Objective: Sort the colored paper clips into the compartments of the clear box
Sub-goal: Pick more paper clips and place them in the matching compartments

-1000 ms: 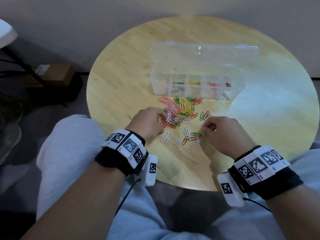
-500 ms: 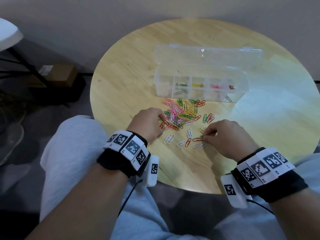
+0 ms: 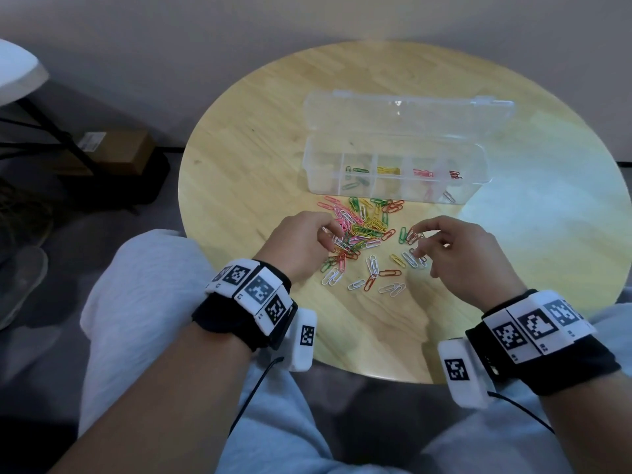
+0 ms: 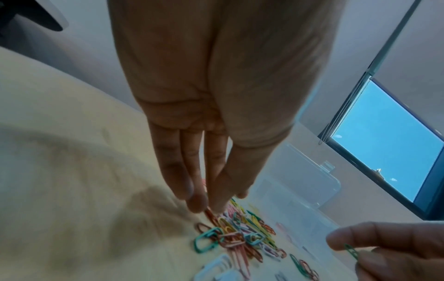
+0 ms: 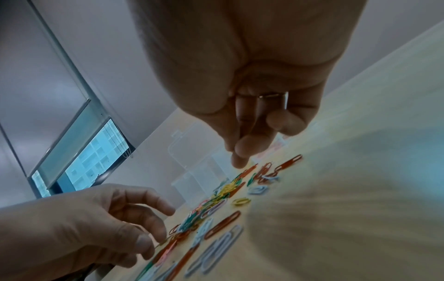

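Note:
A heap of colored paper clips (image 3: 366,227) lies on the round wooden table (image 3: 256,148), in front of the clear box (image 3: 321,186). The box's lid (image 3: 407,111) lies open behind it, and green, yellow, pink and red clips sit in separate compartments. My left hand (image 3: 326,234) is at the heap's left edge, thumb and fingertips (image 4: 209,207) pinched together on a clip there. My right hand (image 3: 415,239) hovers at the heap's right side. In the left wrist view its thumb and forefinger pinch a green clip (image 4: 351,251).
Loose white, orange and yellow clips (image 3: 372,268) are scattered between my hands, toward the table's near edge. My grey-clad knees (image 3: 143,285) sit under that edge. A cardboard box (image 3: 116,148) and a white table (image 3: 17,73) stand on the floor at the left.
My right hand has lifted off the scattered clips and moved a little away from me, now with a green clip. My left hand stays at the heap's left edge.

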`<state>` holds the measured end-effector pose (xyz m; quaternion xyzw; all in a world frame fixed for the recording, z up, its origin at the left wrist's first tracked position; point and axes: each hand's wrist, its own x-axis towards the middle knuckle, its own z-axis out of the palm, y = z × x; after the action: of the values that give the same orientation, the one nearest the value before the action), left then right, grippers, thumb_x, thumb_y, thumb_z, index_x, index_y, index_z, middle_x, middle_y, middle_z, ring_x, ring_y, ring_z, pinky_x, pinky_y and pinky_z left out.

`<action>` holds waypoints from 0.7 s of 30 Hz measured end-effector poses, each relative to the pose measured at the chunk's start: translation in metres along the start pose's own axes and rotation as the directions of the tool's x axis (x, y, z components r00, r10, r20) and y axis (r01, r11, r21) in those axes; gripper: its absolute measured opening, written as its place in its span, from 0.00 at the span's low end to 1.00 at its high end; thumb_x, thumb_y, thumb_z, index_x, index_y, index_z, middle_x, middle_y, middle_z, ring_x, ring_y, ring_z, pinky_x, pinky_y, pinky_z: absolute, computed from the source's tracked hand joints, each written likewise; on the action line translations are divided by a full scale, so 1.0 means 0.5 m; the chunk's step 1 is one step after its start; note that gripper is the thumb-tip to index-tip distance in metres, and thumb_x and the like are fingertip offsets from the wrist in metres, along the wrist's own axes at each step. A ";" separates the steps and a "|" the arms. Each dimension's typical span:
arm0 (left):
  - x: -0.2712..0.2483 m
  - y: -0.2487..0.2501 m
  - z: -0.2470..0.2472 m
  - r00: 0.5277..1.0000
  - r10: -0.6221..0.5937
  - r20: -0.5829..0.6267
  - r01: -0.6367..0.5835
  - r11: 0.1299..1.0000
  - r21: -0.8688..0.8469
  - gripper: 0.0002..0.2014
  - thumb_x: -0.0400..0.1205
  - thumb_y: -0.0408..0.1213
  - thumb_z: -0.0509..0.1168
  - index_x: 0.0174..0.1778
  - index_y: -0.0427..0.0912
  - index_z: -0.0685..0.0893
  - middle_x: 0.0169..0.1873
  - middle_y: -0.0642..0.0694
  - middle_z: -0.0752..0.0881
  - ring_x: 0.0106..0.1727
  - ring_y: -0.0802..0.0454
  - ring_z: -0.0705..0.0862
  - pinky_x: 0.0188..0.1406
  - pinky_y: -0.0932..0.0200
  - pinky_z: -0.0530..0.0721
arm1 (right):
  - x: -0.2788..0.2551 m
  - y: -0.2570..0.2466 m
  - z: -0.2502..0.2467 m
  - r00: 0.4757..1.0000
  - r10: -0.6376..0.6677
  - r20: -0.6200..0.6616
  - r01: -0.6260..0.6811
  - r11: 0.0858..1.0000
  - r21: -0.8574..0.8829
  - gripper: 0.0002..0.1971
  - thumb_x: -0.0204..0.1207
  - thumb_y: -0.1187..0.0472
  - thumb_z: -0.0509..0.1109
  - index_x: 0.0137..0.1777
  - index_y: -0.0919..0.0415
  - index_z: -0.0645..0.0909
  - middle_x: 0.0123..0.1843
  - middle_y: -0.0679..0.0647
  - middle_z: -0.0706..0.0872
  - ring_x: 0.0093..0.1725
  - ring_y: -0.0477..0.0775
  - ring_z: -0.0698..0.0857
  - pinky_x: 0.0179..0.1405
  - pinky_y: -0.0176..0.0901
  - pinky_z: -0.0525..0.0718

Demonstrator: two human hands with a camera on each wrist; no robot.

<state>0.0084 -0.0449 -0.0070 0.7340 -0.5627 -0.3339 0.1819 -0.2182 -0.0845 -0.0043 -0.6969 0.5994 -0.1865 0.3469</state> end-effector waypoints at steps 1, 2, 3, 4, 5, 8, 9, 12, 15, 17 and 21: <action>0.000 0.000 -0.003 1.000 -0.005 -0.020 0.005 1.000 0.024 0.17 0.73 0.26 0.65 0.46 0.55 0.86 0.37 0.55 0.88 0.36 0.59 0.83 0.33 0.63 0.75 | 0.001 0.000 -0.002 1.000 0.010 0.004 -0.010 1.000 0.010 0.09 0.81 0.63 0.65 0.49 0.48 0.84 0.37 0.46 0.90 0.31 0.48 0.84 0.32 0.37 0.74; -0.001 -0.002 -0.005 0.999 -0.017 -0.034 0.019 0.998 0.064 0.15 0.73 0.28 0.68 0.46 0.55 0.86 0.37 0.55 0.87 0.38 0.57 0.83 0.35 0.62 0.75 | 0.002 -0.001 -0.003 1.000 0.030 0.006 -0.030 0.999 0.029 0.10 0.81 0.65 0.64 0.49 0.49 0.84 0.36 0.46 0.90 0.30 0.50 0.85 0.30 0.37 0.73; -0.002 -0.005 -0.007 0.999 -0.035 -0.034 0.038 0.994 0.102 0.13 0.72 0.31 0.71 0.46 0.55 0.86 0.38 0.55 0.87 0.40 0.55 0.84 0.37 0.61 0.75 | 0.003 -0.002 -0.004 0.998 0.060 0.004 -0.061 0.996 0.068 0.11 0.81 0.66 0.63 0.47 0.51 0.84 0.35 0.47 0.89 0.29 0.52 0.84 0.29 0.37 0.73; -0.002 -0.007 -0.008 0.998 -0.055 -0.021 0.057 0.990 0.132 0.12 0.71 0.33 0.74 0.46 0.55 0.86 0.39 0.54 0.87 0.42 0.53 0.85 0.39 0.61 0.75 | 0.004 -0.004 -0.006 0.995 0.102 0.004 -0.102 0.986 0.130 0.12 0.80 0.67 0.61 0.44 0.53 0.84 0.34 0.49 0.88 0.28 0.53 0.82 0.28 0.39 0.73; -0.003 -0.009 -0.007 0.997 -0.073 -0.004 0.073 0.985 0.156 0.11 0.71 0.35 0.75 0.45 0.54 0.86 0.40 0.53 0.87 0.44 0.52 0.85 0.40 0.61 0.76 | 0.006 -0.007 -0.007 0.990 0.144 0.008 -0.142 0.968 0.206 0.12 0.80 0.67 0.60 0.41 0.56 0.84 0.33 0.52 0.87 0.27 0.54 0.81 0.28 0.41 0.74; -0.004 -0.004 0.003 0.998 -0.063 0.000 0.061 0.976 0.211 0.06 0.72 0.35 0.75 0.41 0.51 0.89 0.41 0.52 0.89 0.46 0.51 0.87 0.41 0.62 0.77 | 0.012 -0.019 -0.009 0.976 0.214 0.027 -0.210 0.911 0.355 0.14 0.77 0.65 0.57 0.33 0.62 0.80 0.28 0.56 0.82 0.26 0.56 0.76 0.27 0.46 0.72; -0.005 0.000 0.007 0.999 -0.049 -0.008 0.050 0.974 0.223 0.05 0.73 0.34 0.73 0.40 0.49 0.90 0.41 0.52 0.89 0.46 0.51 0.87 0.41 0.63 0.77 | 0.015 -0.020 -0.009 0.976 0.215 0.035 -0.213 0.912 0.351 0.14 0.76 0.65 0.56 0.32 0.62 0.79 0.28 0.55 0.80 0.27 0.56 0.74 0.28 0.45 0.70; -0.007 0.010 0.017 0.999 -0.032 -0.004 0.031 0.970 0.243 0.05 0.74 0.33 0.70 0.38 0.47 0.91 0.38 0.52 0.90 0.44 0.51 0.87 0.39 0.62 0.78 | 0.020 -0.016 -0.002 0.984 0.170 0.056 -0.179 0.959 0.219 0.13 0.80 0.61 0.60 0.39 0.57 0.85 0.33 0.48 0.81 0.31 0.48 0.75 0.32 0.42 0.69; -0.007 0.011 0.019 0.999 -0.041 0.001 0.040 0.971 0.237 0.06 0.73 0.33 0.69 0.36 0.47 0.90 0.35 0.51 0.89 0.42 0.51 0.87 0.38 0.61 0.79 | 0.020 -0.004 0.007 0.988 0.099 0.119 -0.099 0.995 -0.005 0.13 0.81 0.61 0.63 0.58 0.49 0.86 0.35 0.48 0.82 0.34 0.47 0.78 0.33 0.40 0.73; -0.007 0.008 0.018 0.999 -0.038 -0.012 0.040 0.972 0.232 0.06 0.73 0.33 0.68 0.34 0.46 0.90 0.34 0.53 0.88 0.41 0.52 0.86 0.38 0.61 0.79 | 0.020 -0.002 0.012 0.981 0.080 0.178 -0.056 0.989 -0.136 0.18 0.81 0.62 0.62 0.67 0.47 0.82 0.33 0.41 0.76 0.35 0.47 0.77 0.33 0.32 0.71; -0.004 0.002 0.013 0.998 -0.041 -0.046 0.049 0.980 0.195 0.06 0.74 0.34 0.66 0.34 0.44 0.89 0.33 0.52 0.88 0.40 0.51 0.85 0.39 0.59 0.81 | 0.014 -0.009 0.010 0.970 0.070 0.232 -0.015 0.974 -0.228 0.19 0.81 0.62 0.60 0.67 0.44 0.82 0.38 0.38 0.77 0.38 0.49 0.75 0.31 0.29 0.68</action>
<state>0.0027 -0.0425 -0.0106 0.7678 -0.5720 -0.2656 0.1130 -0.2101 -0.0900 -0.0054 -0.7358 0.5854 -0.0250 0.3395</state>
